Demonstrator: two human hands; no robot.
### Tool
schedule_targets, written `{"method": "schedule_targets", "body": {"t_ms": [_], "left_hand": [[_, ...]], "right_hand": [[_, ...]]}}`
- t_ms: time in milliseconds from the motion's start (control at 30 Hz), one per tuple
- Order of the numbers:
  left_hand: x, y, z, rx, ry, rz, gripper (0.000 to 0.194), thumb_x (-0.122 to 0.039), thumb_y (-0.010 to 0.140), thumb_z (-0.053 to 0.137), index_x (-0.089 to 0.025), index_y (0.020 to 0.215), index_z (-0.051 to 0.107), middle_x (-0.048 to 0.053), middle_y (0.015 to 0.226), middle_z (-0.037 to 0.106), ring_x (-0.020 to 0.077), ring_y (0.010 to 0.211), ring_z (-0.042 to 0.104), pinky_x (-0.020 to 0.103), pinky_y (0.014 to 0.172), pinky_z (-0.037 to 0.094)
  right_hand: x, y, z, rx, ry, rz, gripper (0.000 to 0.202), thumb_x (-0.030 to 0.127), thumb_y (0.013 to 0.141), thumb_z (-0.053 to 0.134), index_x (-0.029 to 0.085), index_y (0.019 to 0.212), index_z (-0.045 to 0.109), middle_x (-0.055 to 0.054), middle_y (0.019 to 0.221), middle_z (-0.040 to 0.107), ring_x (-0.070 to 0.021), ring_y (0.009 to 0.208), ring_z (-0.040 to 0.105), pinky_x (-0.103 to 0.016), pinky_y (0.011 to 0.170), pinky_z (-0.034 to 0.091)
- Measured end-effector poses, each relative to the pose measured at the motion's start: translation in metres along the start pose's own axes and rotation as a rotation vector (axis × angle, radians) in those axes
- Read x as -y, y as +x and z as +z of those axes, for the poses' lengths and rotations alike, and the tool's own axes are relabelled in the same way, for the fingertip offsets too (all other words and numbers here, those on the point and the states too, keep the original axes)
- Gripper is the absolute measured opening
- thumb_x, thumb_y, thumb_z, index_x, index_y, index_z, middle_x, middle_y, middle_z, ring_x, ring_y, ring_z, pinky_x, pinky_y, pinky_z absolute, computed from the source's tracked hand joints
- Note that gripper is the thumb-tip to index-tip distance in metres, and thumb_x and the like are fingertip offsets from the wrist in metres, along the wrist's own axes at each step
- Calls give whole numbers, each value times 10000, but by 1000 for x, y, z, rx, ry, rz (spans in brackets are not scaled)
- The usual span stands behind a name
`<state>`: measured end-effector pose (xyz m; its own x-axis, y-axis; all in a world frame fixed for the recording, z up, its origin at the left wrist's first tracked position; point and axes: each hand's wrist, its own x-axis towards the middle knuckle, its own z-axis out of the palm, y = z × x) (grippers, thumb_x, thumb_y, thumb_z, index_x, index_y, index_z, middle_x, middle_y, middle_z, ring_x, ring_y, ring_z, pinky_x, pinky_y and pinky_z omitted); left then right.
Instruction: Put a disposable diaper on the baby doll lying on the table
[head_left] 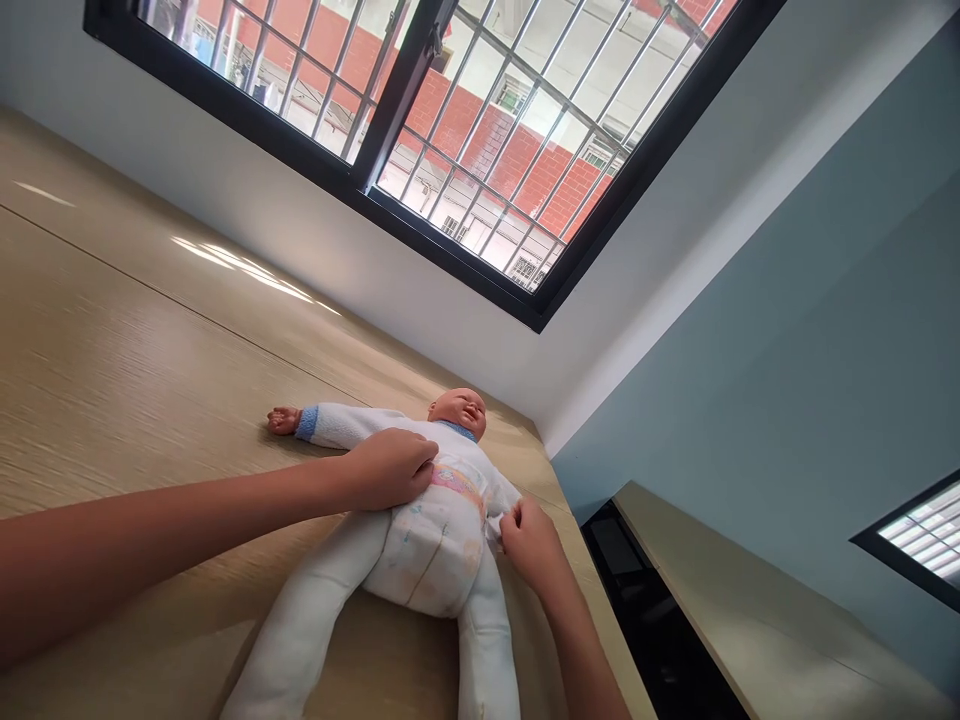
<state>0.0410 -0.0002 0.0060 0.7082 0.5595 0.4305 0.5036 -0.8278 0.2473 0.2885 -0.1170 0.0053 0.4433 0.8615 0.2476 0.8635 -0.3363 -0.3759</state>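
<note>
A baby doll (459, 412) in a white top with blue collar and cuffs lies on its back on the wooden surface, head toward the window. Around its hips is a white diaper (431, 555) with a pink and yellow printed band across the front waist. My left hand (391, 468) is closed at the diaper's waist on the left of the picture, its fingertips hidden. On the opposite side, my right hand (531, 540) pinches a white edge of the diaper beside the doll's sleeve. The doll's white cloth legs stretch toward me, spread apart.
The wooden tabletop (112, 330) runs up to the wall under a barred window (480, 130). At the right, beyond the table's edge, a dark gap (645, 600) separates it from another wooden surface (780, 620).
</note>
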Motion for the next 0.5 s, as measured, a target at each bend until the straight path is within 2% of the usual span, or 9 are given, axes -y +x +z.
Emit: {"method": "schedule_targets", "body": {"t_ms": [67,100,200,267,333,400,500], "left_hand": [[0,0,0,7,13,2,224,-266,951,451,-194,769,562,69,820,706,228,726,589,363,625,302],[0,0,0,7,20,4,225,-271,951,448,-197,769,558,68,823,709,229,731,596,362,624,304],[1,1,1,3,38,8,223,-275,947,437,-203,770,553,67,832,720,232,742,617,359,625,321],[1,2,-1,5,42,7,228,-281,940,434,-206,764,557,69,825,727,235,738,628,357,628,338],[1,3,-5,13,57,-5,241,-285,928,435,-209,738,561,76,796,726,246,730,638,360,623,350],[4,4,-10,28,93,-51,243,-277,900,445,-208,702,568,95,761,719,267,724,649,363,609,358],[15,3,-19,81,109,-186,198,-252,832,498,-193,668,590,152,765,719,320,740,675,371,605,391]], "right_hand": [[-5,0,-8,17,-82,41,247,139,756,591,226,586,434,-1,579,524,-171,568,445,-292,556,236],[-4,-1,-11,1,-102,16,241,156,776,597,223,600,447,-10,609,541,-176,594,459,-294,569,255],[13,-11,-14,-81,72,-256,157,278,899,565,207,762,544,-45,806,616,-200,757,550,-291,643,374],[29,-21,-11,-23,275,-459,171,348,950,539,196,916,610,-62,940,634,-205,862,583,-291,704,441],[43,-31,-8,80,343,-564,211,355,978,509,196,981,647,-64,993,630,-204,903,584,-303,757,465],[50,-36,-4,126,357,-570,222,340,986,497,192,976,663,-63,995,625,-202,897,578,-316,776,466],[47,-35,-2,132,390,-503,218,346,973,520,180,941,657,-59,962,621,-200,867,578,-323,754,465]]}}
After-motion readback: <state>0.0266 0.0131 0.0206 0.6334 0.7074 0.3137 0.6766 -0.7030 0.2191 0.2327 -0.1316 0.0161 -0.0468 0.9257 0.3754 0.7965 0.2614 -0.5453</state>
